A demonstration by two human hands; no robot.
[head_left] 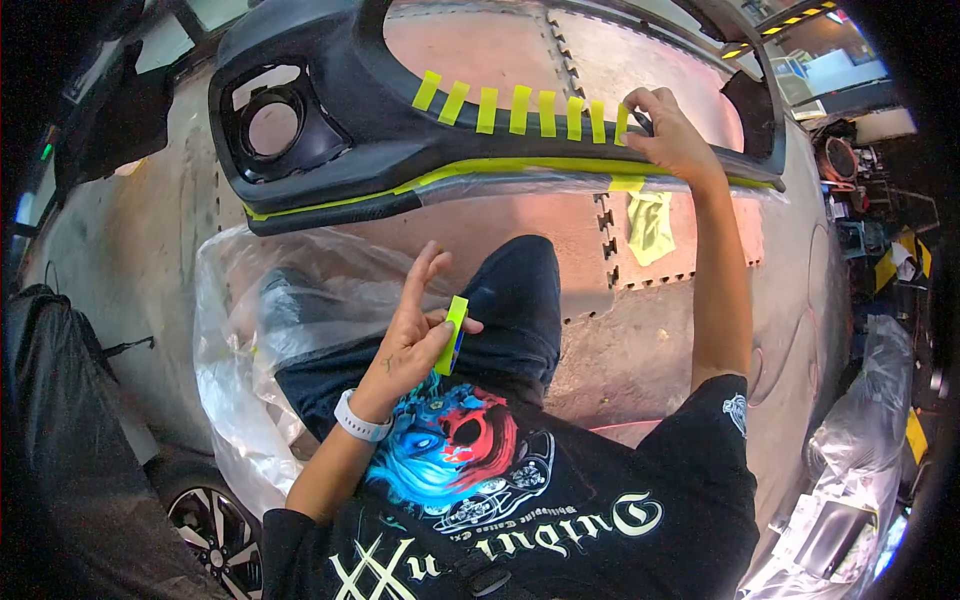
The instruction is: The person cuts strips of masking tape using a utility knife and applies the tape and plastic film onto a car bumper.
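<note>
A black car bumper (400, 150) lies across the top of the view, with several short yellow-green tape strips (519, 110) side by side on its inner edge. My right hand (672, 138) pinches the rightmost strip (622, 124) against that edge. A long line of the same tape (500, 165) runs along the bumper's lower side, with clear plastic film below it. Over my lap, my left hand (410, 335) holds a yellow-green tape roll (453, 335) between thumb and fingers, its other fingers stretched out.
Clear plastic sheeting (235, 350) lies beside my legs. A crumpled yellow piece (651, 228) hangs below the bumper over interlocking floor mats (560, 230). A car wheel (213, 530) stands at lower left. Plastic-wrapped items (860, 430) and clutter line the right side.
</note>
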